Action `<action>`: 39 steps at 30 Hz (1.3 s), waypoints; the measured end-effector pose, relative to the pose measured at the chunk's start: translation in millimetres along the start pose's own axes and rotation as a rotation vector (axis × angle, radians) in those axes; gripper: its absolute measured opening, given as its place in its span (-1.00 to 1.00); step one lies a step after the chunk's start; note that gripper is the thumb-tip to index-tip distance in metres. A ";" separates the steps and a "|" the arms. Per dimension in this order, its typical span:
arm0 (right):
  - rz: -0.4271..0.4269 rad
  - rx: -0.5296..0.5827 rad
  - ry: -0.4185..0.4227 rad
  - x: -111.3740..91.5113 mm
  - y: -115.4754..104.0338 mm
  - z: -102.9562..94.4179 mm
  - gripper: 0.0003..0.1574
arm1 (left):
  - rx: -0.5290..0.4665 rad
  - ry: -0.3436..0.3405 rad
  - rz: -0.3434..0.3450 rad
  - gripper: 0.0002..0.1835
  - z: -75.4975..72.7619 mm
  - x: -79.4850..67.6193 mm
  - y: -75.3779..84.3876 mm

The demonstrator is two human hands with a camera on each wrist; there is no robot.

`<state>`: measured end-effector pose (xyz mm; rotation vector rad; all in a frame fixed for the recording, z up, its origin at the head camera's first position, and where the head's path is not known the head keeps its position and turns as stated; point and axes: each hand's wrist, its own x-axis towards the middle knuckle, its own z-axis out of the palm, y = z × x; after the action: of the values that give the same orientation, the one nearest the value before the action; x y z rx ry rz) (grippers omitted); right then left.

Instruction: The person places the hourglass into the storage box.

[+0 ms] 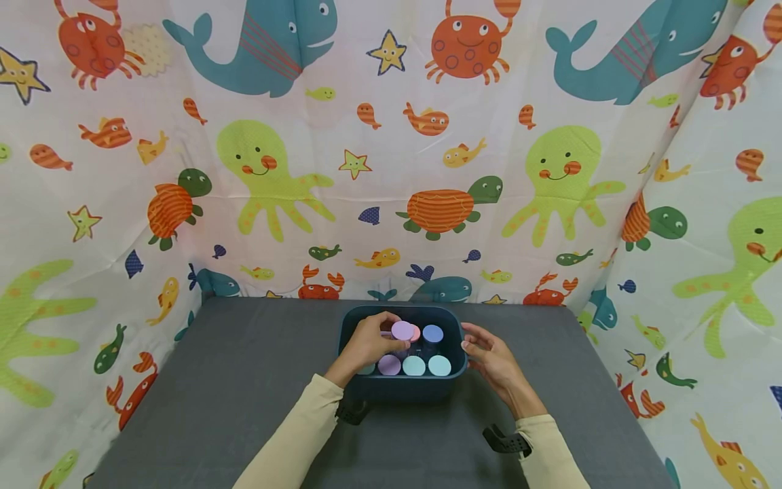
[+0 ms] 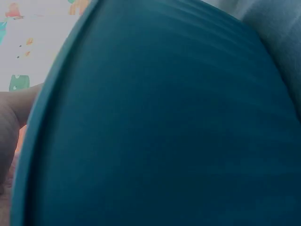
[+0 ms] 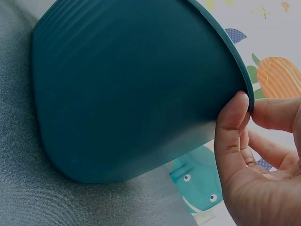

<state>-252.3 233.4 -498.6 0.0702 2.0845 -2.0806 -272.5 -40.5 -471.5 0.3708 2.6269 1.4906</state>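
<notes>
A dark teal plastic bin (image 1: pixel 400 389) stands on the table, holding several small bottles with round coloured caps. Reaching over its left side, my left hand (image 1: pixel 368 343) grips a bottle with a lilac cap (image 1: pixel 402 330), which sits higher than those around it. My right hand (image 1: pixel 496 363) is at the bin's right end; in the right wrist view its thumb (image 3: pixel 233 113) and a finger pinch the rim. Other caps are blue (image 1: pixel 432 333), pink (image 1: pixel 416 333), purple (image 1: pixel 389 365) and mint (image 1: pixel 413 366). In the left wrist view the bin wall (image 2: pixel 164 113) hides most of the left hand.
A grey cloth (image 1: pixel 256 380) covers the table under the bin. Behind and at both sides hangs a white curtain (image 1: pixel 379 238) printed with sea animals. Dark bands (image 1: pixel 507 440) circle both wrists over light sleeves.
</notes>
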 end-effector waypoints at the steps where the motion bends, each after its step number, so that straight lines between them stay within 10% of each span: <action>1: 0.001 0.000 0.001 0.0 -0.1 0.2 -0.37 | 0.025 -0.003 0.009 -0.51 0.1 0.1 -0.9; 20: 0.007 0.009 0.010 0.6 -1.3 6.1 -0.39 | 0.352 -0.087 0.144 -0.50 3.9 1.2 -11.8; 39: 0.020 0.001 0.030 0.2 -0.4 3.1 -0.40 | 0.383 -0.085 0.102 -0.55 4.9 0.8 -8.5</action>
<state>-252.3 230.3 -498.2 0.1227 2.0916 -2.0811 -273.6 -40.4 -481.3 0.5916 2.8531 0.9598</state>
